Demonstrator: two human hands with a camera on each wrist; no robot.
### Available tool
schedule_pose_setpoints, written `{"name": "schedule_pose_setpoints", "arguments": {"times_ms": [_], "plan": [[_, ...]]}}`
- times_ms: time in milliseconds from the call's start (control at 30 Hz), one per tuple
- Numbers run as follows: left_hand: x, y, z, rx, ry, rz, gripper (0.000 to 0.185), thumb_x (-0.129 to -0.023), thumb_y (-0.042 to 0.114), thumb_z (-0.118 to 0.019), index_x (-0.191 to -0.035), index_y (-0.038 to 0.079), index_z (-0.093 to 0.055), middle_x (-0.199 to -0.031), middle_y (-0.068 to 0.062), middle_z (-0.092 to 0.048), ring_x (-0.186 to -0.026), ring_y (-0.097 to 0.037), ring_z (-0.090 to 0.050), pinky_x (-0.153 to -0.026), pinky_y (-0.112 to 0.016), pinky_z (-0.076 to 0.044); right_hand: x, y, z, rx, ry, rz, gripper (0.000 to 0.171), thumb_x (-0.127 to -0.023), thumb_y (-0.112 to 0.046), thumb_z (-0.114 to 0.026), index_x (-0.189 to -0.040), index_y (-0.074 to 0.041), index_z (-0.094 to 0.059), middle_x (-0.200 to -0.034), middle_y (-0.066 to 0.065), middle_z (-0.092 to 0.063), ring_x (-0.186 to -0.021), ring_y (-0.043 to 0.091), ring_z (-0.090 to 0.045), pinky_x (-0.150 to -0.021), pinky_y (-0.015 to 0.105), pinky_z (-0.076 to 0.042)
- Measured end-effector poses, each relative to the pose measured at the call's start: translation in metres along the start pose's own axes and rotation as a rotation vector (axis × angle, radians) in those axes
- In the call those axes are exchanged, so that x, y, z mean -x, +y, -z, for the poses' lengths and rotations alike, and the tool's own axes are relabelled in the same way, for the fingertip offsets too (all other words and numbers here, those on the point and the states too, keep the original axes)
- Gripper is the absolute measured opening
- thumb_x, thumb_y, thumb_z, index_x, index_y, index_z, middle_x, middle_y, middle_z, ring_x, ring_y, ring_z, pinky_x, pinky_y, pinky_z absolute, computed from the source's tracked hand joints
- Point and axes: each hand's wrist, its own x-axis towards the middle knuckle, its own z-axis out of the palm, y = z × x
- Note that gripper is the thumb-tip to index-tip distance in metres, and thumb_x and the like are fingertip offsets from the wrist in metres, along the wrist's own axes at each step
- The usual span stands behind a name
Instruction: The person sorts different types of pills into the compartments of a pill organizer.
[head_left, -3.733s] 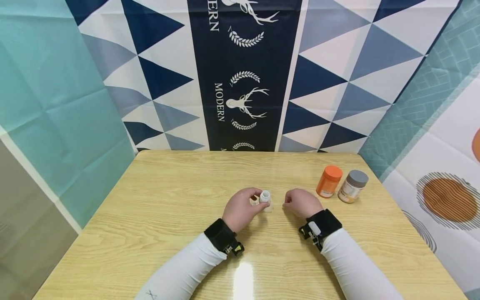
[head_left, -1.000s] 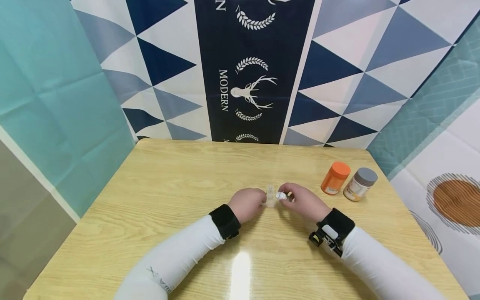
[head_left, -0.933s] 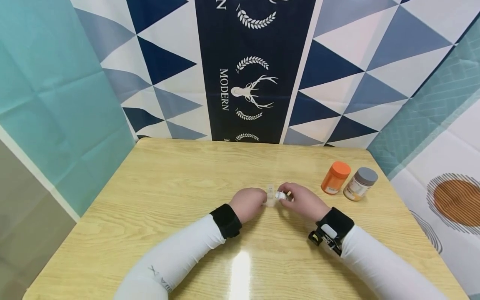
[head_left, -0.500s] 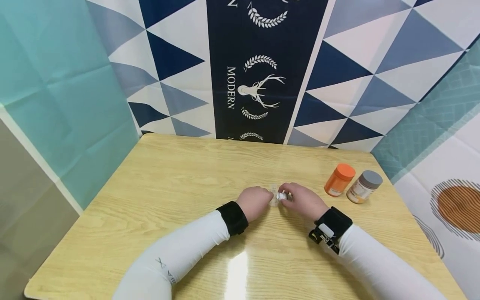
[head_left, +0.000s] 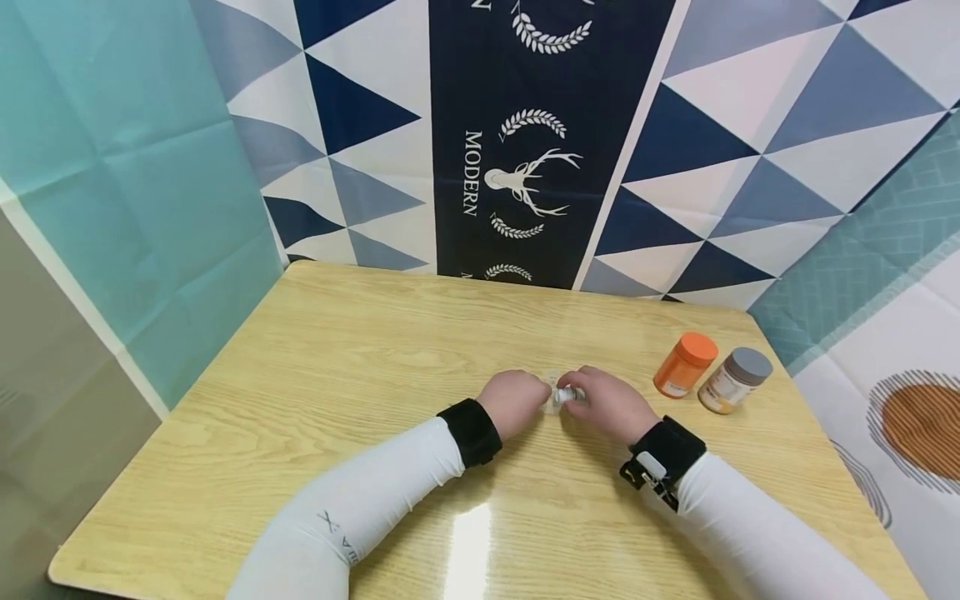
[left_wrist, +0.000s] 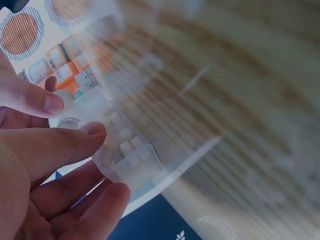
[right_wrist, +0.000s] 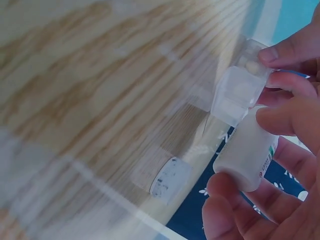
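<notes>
Left hand pinches a clear plastic pill box; right hand grips a small white bottle, its mouth touching the box.

My head view looks forward and down over the wooden table from the near edge, backdrop beyond. Each wrist view sits very close (both blurred), facing across its own fingers; both share the clear plastic box held between the hands.
</notes>
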Motion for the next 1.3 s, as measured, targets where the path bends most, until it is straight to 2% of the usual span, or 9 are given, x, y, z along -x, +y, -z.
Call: {"name": "schedule_pose_setpoints", "arguments": {"times_ms": [333, 500, 767, 1033, 1300], "plan": [[0.004, 0.009, -0.006, -0.068, 0.007, -0.006, 0.017, -0.094, 0.006, -0.065, -0.09, 0.021, -0.073, -0.078, 0.007, -0.068, -0.068, -0.008, -0.062, -0.061, -0.023, -0.051, 0.006, -0.003, -0.008, 0.099, 0.061, 0.083, 0.023, -0.082, -0.011, -0.078, -0.104, -0.011, -0.073, -0.097, 0.002, -0.064, -0.087, 0.019, -0.063, -0.079, 0.039, -0.053], [0.005, 0.012, -0.004, -0.089, -0.001, -0.013, 0.016, -0.094, 0.007, -0.066, -0.089, 0.021, -0.072, -0.077, 0.008, -0.068, -0.067, -0.008, -0.062, -0.06, -0.023, -0.05, 0.007, -0.006, -0.008, 0.148, 0.102, 0.142, 0.024, -0.077, -0.008, -0.081, -0.099, -0.013, -0.075, -0.093, 0.001, -0.062, -0.083, 0.018, -0.061, -0.074, 0.036, -0.053], [0.005, 0.013, 0.002, -0.101, 0.005, -0.01, 0.016, -0.094, 0.008, -0.066, -0.088, 0.021, -0.072, -0.078, 0.008, -0.068, -0.067, -0.007, -0.061, -0.061, -0.022, -0.05, 0.006, -0.009, -0.002, 0.246, 0.13, 0.183, 0.024, -0.076, -0.012, -0.085, -0.097, -0.016, -0.074, -0.091, 0.002, -0.061, -0.079, 0.02, -0.055, -0.067, 0.035, -0.051], [0.004, 0.013, 0.006, -0.099, 0.0, 0.006, 0.015, -0.095, 0.009, -0.065, -0.089, 0.021, -0.072, -0.078, 0.007, -0.068, -0.069, -0.007, -0.062, -0.062, -0.022, -0.051, 0.005, -0.008, 0.001, 0.257, 0.14, 0.18, 0.025, -0.076, -0.012, -0.085, -0.098, -0.015, -0.074, -0.091, 0.002, -0.061, -0.079, 0.021, -0.056, -0.067, 0.035, -0.052], [0.005, 0.013, 0.005, -0.084, 0.015, 0.019, 0.017, -0.095, 0.008, -0.065, -0.089, 0.021, -0.074, -0.081, 0.007, -0.068, -0.069, -0.008, -0.062, -0.061, -0.022, -0.05, 0.006, -0.007, 0.002, 0.231, 0.122, 0.136, 0.027, -0.078, -0.011, -0.081, -0.103, -0.012, -0.071, -0.09, 0.001, -0.06, -0.076, 0.017, -0.058, -0.065, 0.035, -0.052]]}}
